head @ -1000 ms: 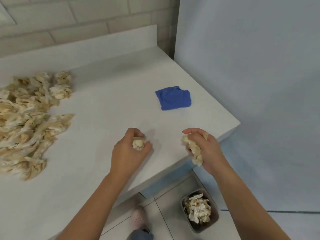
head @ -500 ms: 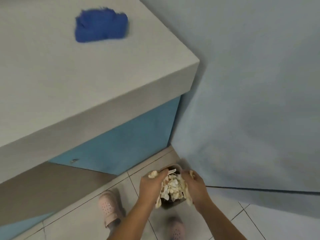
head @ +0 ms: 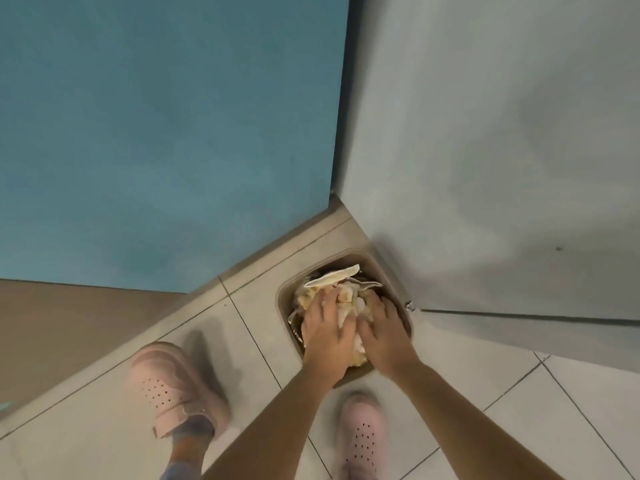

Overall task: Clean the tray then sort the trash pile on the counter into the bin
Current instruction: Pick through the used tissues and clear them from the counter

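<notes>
A small brown bin [head: 393, 275] stands on the tiled floor in the corner, heaped with pale crumpled trash [head: 334, 284]. My left hand [head: 325, 329] lies palm down on the heap with its fingers spread, pressing on it. My right hand [head: 382, 327] lies flat beside it on the right part of the heap, fingers also stretched over the trash. Both hands cover most of the bin's near half. The counter, the tray and the trash pile are out of view.
A blue cabinet front [head: 166, 133] rises at the left and a grey wall panel [head: 502, 150] at the right, meeting just behind the bin. My two pink shoes [head: 173, 386] stand on the floor tiles close in front of the bin.
My view dropped from the counter to the floor. Both hands carried their trash down to the bin, let it go there, and now lie flat on the heap.
</notes>
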Demonstrator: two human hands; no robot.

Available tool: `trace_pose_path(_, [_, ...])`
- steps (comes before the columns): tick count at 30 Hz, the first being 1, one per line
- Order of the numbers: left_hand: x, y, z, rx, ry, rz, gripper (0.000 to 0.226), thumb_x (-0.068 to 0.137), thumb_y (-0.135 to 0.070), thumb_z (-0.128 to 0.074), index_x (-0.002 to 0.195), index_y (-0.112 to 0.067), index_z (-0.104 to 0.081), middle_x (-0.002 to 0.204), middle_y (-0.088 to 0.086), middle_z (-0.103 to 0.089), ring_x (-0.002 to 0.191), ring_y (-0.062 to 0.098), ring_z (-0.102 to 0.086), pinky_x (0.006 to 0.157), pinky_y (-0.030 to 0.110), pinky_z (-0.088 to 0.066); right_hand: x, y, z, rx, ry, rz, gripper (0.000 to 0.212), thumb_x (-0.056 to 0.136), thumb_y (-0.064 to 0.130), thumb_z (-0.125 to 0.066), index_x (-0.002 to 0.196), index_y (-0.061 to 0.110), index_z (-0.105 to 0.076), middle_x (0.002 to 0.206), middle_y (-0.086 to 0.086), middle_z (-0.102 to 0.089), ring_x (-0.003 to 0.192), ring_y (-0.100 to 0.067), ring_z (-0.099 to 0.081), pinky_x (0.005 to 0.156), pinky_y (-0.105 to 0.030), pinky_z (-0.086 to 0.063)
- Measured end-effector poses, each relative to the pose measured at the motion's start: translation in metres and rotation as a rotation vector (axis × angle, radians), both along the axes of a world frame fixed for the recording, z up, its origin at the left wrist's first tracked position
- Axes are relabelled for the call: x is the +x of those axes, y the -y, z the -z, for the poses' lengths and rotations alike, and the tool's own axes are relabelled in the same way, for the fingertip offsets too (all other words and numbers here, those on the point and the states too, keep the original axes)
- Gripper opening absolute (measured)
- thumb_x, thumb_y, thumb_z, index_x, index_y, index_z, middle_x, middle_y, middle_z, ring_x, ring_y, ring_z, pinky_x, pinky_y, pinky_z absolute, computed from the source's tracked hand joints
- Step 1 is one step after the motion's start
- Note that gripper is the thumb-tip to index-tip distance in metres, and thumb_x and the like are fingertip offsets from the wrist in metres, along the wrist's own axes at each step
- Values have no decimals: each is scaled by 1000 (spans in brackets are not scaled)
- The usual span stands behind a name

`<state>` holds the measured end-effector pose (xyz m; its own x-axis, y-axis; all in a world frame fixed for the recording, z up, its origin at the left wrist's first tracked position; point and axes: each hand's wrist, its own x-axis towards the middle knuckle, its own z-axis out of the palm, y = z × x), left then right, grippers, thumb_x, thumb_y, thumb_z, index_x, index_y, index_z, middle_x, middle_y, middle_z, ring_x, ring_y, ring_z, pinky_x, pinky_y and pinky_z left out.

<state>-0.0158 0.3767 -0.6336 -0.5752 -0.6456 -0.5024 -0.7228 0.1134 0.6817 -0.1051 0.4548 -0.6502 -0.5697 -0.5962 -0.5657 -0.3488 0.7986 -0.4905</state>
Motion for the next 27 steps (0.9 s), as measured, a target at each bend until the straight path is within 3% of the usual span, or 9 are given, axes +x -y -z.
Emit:
trace_pose_path(2, [24,-4,14,-269,114,363,70,83,-44,-17,149,-23,-20,157,4,-14,143,27,-14,117,45,-7,6,-15,7,18,-58,-149,66,91,48,-13,151,21,-7,157,-11,-10,145,-25,-10,116,-35,-14])
trace_pose_path(4, [43,-5,19,-494,159,585,67,81,-32,-27,147,-17,-30,154,10,-27,137,34,-29,110,52,-24,12,-28,11,50,-209,-262,66,91,44,-8,152,17,-4,158,-14,-2,146,-28,-6,116,-36,-13])
trace_pose_path(8, [58,-9,21,-506,71,757,50,70,-28,-60,119,-19,-60,111,7,-63,97,22,-64,79,30,-54,19,-35,25,144,-217,-374,68,88,11,-55,148,4,-23,157,-18,-12,139,-32,-31,106,-36,-41])
trace_pose_path(10, [48,-6,24,-444,170,836,49,46,-29,-86,92,-22,-73,99,2,-67,81,16,-68,62,22,-55,9,-27,26,240,-113,-357,55,94,13,-45,146,11,-26,152,-12,-28,131,-25,-44,101,-30,-45])
trace_pose_path(13, [22,-1,26,-446,262,870,36,28,-24,-91,58,-21,-71,83,1,-67,58,11,-63,44,18,-48,-7,-11,22,350,-96,-327,34,98,19,-37,129,16,-49,130,-7,-54,112,-25,-59,91,-32,-48])
trace_pose_path(16, [-6,3,15,-367,365,881,16,72,-9,-72,88,-6,-73,107,13,-58,84,22,-63,68,26,-53,-9,1,27,393,-170,-401,36,97,16,-41,132,8,-45,133,-10,-46,113,-26,-57,91,-34,-47])
trace_pose_path(18, [-20,3,22,-295,475,809,29,90,2,-47,116,1,-60,128,16,-45,109,29,-55,88,33,-48,-9,6,30,408,-182,-412,35,95,14,-44,130,10,-47,132,-10,-47,112,-25,-57,91,-32,-47])
trace_pose_path(23, [-21,12,24,-92,479,619,45,91,3,-48,134,-7,-45,135,12,-39,115,28,-54,97,34,-45,-11,6,7,407,-107,-364,37,94,11,-46,131,12,-47,128,-10,-49,112,-23,-55,93,-29,-45])
trace_pose_path(27, [2,27,-20,-1,301,430,44,87,-11,-60,128,-25,-54,135,5,-39,108,20,-57,95,23,-41,-10,18,-47,308,-128,-291,42,94,9,-42,135,20,-44,132,-5,-48,115,-21,-53,94,-28,-43])
